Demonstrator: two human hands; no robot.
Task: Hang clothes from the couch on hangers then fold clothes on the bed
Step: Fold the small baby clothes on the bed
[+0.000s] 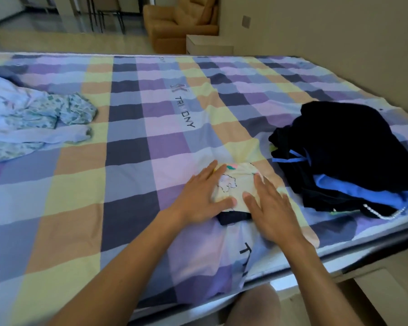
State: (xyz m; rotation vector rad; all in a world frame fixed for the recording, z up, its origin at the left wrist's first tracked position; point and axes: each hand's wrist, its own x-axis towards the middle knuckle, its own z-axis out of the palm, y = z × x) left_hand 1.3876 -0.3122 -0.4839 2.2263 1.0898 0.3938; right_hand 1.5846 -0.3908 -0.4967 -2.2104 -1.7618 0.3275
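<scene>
A small pale yellow garment (236, 184) with a cartoon print lies folded on the checked bed sheet (127, 161), near the front edge. A dark band of cloth (233, 217) shows under its near side. My left hand (203, 196) lies flat on the garment's left half with straight fingers. Over its right half my right hand (271, 208) presses down, fingers straight too.
A heap of dark and blue clothes (344, 156) sits on the bed to the right, close to my right hand. Light floral clothes (33, 121) are spread at the far left. An orange couch (181, 22) and a small white table (207, 44) stand beyond the bed.
</scene>
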